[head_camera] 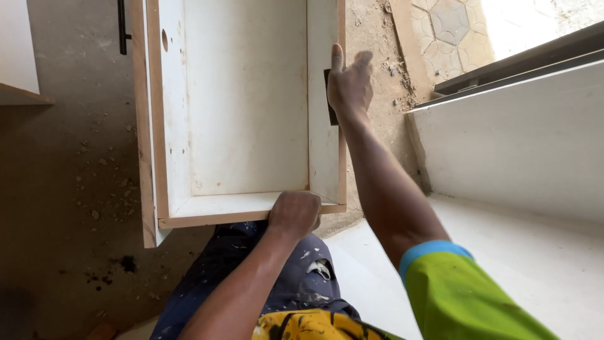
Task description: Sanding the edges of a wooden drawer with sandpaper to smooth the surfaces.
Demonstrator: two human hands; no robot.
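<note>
A white drawer box [245, 101] with raw wooden edges lies open-side up over my lap. My left hand [294, 213] is closed over its near edge, gripping the board. My right hand [350, 82] reaches along the drawer's right side panel, pressing a small dark flat piece [328, 94] against the panel's outer face, thumb raised along the top edge. What the dark piece is cannot be made out.
A black handle [123, 25] shows on the drawer's front panel at the left. Dusty floor [69, 189] with wood chips lies left. A white board [528, 151] stands at right, beside a metal rail [522, 60] and patterned tiles [450, 25].
</note>
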